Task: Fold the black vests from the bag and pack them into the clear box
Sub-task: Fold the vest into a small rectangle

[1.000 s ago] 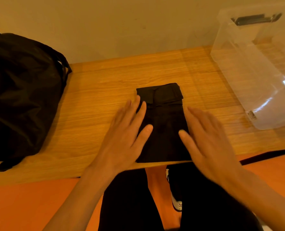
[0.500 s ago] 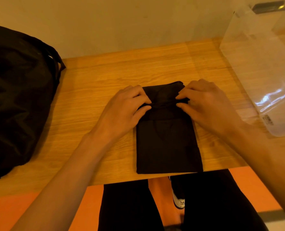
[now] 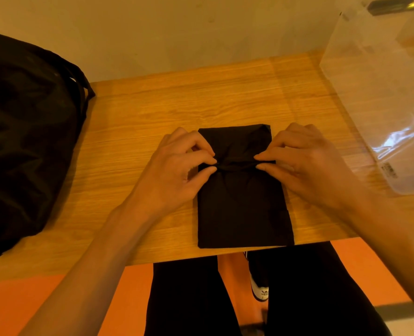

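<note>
Folded black vest lies flat on the wooden table, centre-near, as a narrow rectangle. Its long axis runs near-far and its near edge sits about at the table's near edge. Both hands are on it at one cross line, roughly a third in from the far end. The left hand pinches fabric between thumb and curled fingers at the left edge, and the right hand does the same at the right edge. The cloth is bunched into a ridge between the two pinches. That pinch line is square to the long axis, so my read is a cross fold next, short far section over the longer near one; the hands need to move level or the stack skews. The clear box is far right, well apart from the vest and nearer the right hand. It's only partly in frame, and I see no vests through its wall, just wood grain. The black bag is slumped at far left, contents not visible. Packing not started for this vest.
</note>
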Demonstrator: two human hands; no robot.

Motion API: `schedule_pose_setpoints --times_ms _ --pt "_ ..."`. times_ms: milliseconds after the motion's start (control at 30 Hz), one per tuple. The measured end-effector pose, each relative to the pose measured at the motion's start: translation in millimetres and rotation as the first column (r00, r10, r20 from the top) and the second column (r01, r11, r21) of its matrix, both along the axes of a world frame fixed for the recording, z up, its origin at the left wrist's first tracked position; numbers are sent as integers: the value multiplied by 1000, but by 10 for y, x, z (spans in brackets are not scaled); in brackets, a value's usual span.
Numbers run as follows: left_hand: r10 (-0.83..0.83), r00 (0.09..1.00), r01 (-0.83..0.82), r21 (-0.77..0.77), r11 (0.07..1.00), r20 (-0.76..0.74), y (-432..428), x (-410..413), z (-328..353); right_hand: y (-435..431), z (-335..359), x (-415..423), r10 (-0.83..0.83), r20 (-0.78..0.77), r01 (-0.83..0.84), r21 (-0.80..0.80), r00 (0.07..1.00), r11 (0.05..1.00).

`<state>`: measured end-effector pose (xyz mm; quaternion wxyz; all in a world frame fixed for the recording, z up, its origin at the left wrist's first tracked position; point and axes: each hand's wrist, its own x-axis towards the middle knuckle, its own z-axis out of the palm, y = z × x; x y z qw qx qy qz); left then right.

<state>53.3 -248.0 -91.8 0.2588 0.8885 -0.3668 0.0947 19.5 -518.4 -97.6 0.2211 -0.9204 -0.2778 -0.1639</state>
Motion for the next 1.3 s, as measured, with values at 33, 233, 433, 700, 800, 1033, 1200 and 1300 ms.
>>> schedule_pose_setpoints --times_ms 33,233,433,700,800,1033,1200,1300 --pt "2 1000 -2 -7 1000 -9 3 -10 -17 -6 -10 -8 5 -25 -5 -10 1000 1000" --pt "40 999 -42 -104 994 -26 -45 -39 -24 -2 7 -38 -50 51 48 46 997 998" --pt "162 978 -156 57 986 -127 -328 101 66 238 27 94 -269 -96 266 -44 958 963" --pt "157 970 -66 417 907 -188 -281 103 -149 312 -152 132 -342 -288 238 -341 894 909" --pt "164 955 -50 412 910 -246 -148 104 -140 177 -156 84 -337 -342 225 -326 878 918" --pt "184 945 -149 142 979 -272 16 111 5 113 -28 126 -330 -367 302 -135 870 944" --pt "52 976 7 270 963 -209 -185 134 -59 375 -6 231 -263 -278 170 -319 924 932" --pt "76 987 -17 370 929 -145 -149 136 -182 324 -121 221 -291 -294 159 -401 910 902"
